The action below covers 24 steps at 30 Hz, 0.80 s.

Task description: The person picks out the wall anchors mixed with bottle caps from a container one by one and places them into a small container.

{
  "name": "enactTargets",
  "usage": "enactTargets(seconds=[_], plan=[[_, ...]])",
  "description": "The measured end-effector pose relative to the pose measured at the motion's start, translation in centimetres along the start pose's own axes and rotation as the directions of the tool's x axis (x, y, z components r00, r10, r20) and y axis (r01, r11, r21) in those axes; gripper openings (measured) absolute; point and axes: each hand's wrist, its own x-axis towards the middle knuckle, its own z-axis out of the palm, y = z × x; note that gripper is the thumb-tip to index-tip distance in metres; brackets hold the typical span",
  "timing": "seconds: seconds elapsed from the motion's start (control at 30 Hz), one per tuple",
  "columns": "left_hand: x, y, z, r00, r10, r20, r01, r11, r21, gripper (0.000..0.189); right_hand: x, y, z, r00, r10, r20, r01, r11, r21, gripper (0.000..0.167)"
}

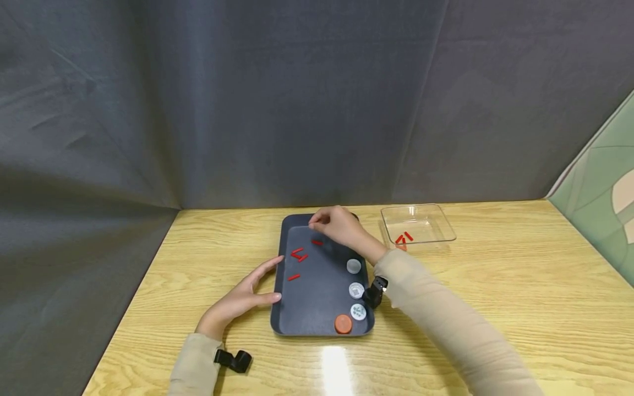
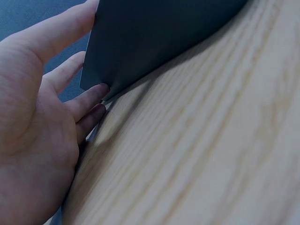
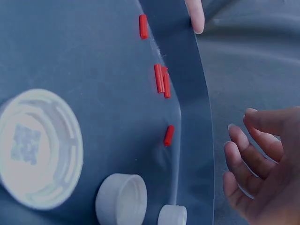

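A dark rectangular tray point(image 1: 322, 302) lies on the table. My left hand point(image 1: 242, 297) rests against its left rim, thumb and fingers spread and fairly straight; the left wrist view shows those fingers point(image 2: 90, 99) at the tray's outer side. Over the tray's far end hovers my right hand point(image 1: 339, 224), thumb and forefinger close together, other fingers loosely bent. No thing shows between its fingertips in the right wrist view. Below it lies a short red stick point(image 1: 317, 242). Several more red sticks point(image 3: 159, 78) lie scattered near the tray's left side.
Along the tray's right side stand a translucent cap point(image 1: 354, 266), a white cap point(image 1: 356, 290), a white cap with green lettering point(image 1: 358, 312) and an orange cap point(image 1: 343, 324). A clear plastic box point(image 1: 436, 223) holding red sticks stands right of the tray. A grey curtain point(image 1: 297, 110) hangs behind.
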Motion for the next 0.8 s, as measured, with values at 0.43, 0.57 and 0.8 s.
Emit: enactTargets(seconds=[0.43, 0.57, 0.8], plan=[[0.1, 0.2, 0.0, 1.0, 0.013, -0.004, -0.013, 1.0, 0.008, 0.079, 0.7, 0.6, 1.7, 0.983, 0.167, 0.072, -0.166, 0.986, -0.023, 0.01], [0.1, 0.2, 0.0, 1.0, 0.018, -0.002, -0.018, 1.0, 0.01, 0.079, 0.9, 0.9, 2.3, 0.975, 0.198, 0.097, -0.199, 0.98, -0.003, 0.009], [0.0, 0.2, 0.1, 1.0, 0.019, -0.001, -0.019, 1.0, 0.009, 0.079, 0.8, 1.3, 2.8, 0.979, 0.179, 0.103, -0.173, 0.983, -0.059, 0.011]])
